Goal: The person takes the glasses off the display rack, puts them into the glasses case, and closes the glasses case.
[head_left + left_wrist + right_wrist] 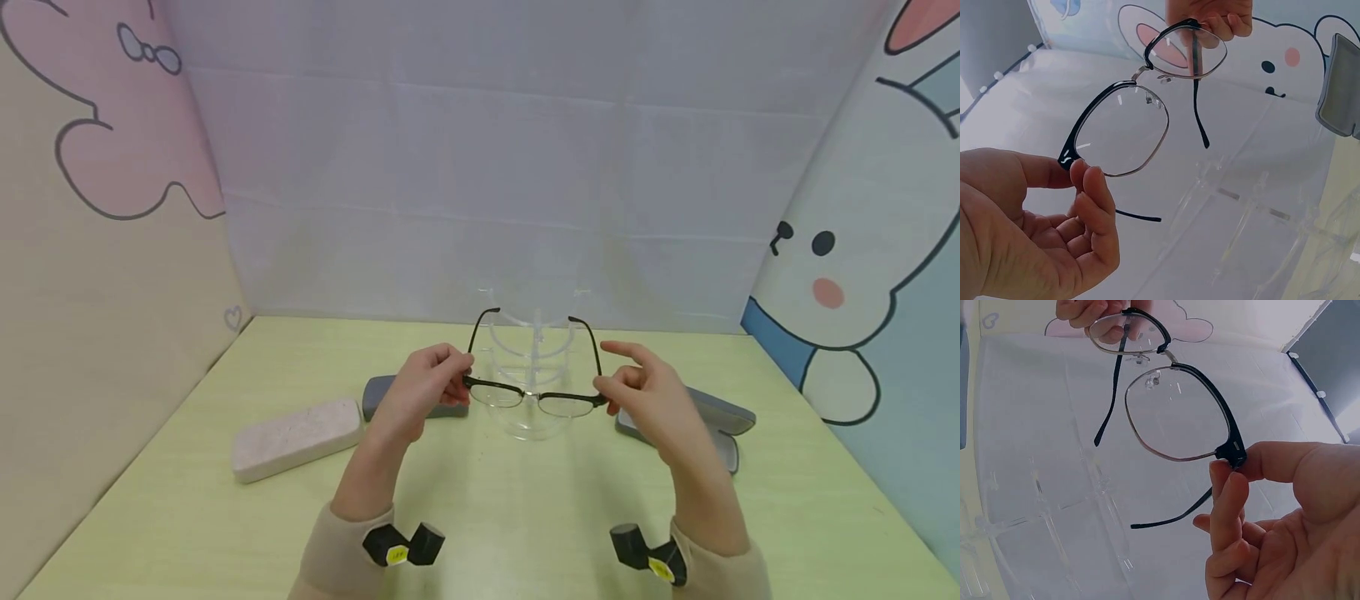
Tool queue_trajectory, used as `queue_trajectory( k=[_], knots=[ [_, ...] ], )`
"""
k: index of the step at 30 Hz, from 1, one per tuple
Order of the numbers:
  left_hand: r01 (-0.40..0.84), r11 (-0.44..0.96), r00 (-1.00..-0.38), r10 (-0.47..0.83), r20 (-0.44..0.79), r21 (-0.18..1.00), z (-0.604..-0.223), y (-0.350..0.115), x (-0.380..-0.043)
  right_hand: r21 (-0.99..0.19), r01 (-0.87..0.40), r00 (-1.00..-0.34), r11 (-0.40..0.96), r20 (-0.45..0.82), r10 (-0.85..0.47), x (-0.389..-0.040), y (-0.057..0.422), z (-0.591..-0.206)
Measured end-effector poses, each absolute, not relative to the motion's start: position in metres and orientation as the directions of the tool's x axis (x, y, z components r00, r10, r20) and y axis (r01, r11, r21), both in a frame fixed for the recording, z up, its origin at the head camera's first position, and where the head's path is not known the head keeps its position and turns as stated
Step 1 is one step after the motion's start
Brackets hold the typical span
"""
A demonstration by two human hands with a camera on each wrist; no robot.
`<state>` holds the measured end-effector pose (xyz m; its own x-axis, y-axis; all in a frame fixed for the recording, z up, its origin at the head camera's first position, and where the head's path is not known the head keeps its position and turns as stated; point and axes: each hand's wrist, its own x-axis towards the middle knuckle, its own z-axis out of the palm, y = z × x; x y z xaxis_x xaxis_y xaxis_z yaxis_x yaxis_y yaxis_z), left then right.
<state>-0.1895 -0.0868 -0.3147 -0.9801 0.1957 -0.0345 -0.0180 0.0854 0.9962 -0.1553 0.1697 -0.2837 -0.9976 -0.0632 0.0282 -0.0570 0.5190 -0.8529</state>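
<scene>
A: On my left, what has the left hand [420, 392] got?
B: It pinches the glasses [534, 398] at their left hinge; the right hand [648, 396] pinches the other. The frame spans hand to hand above the table [525, 517], before the clear stand [534, 346], neither nearer

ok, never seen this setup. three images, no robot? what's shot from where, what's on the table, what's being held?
No robot here: a person works with bare hands and wears three cameras. The wide picture comes from a head camera looking down at the pale green table; the other two come from cameras strapped to each wrist.

The left hand and right hand each pinch one outer corner of a pair of black half-rim glasses, temples unfolded, held in the air.

Behind the glasses stands a clear acrylic glasses stand. On the table lie a pinkish-white glasses case, a grey case partly hidden by the left hand, and an open grey case on the right.
</scene>
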Motion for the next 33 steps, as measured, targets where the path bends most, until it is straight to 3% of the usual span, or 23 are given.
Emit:
queue_trajectory(
  k=[8, 20, 33],
  knots=[
    [0.032, 0.047, -0.985, 0.171, 0.023, 0.998, -0.314, -0.084, -0.188, -0.904, -0.063, -0.997, 0.424, 0.077, 0.016, -0.156, 0.167, -0.286],
    [0.074, 0.004, -0.993, 0.093, 0.073, 0.997, -0.313, -0.079, -0.191, -0.957, -0.183, -0.978, 0.227, 0.200, 0.054, -0.165, 0.165, -0.296],
    [0.125, -0.124, -0.992, -0.036, 0.122, 0.984, -0.313, -0.072, -0.190, -0.927, -0.293, -0.944, 0.234, 0.319, 0.081, -0.164, 0.161, -0.298]
  ],
)
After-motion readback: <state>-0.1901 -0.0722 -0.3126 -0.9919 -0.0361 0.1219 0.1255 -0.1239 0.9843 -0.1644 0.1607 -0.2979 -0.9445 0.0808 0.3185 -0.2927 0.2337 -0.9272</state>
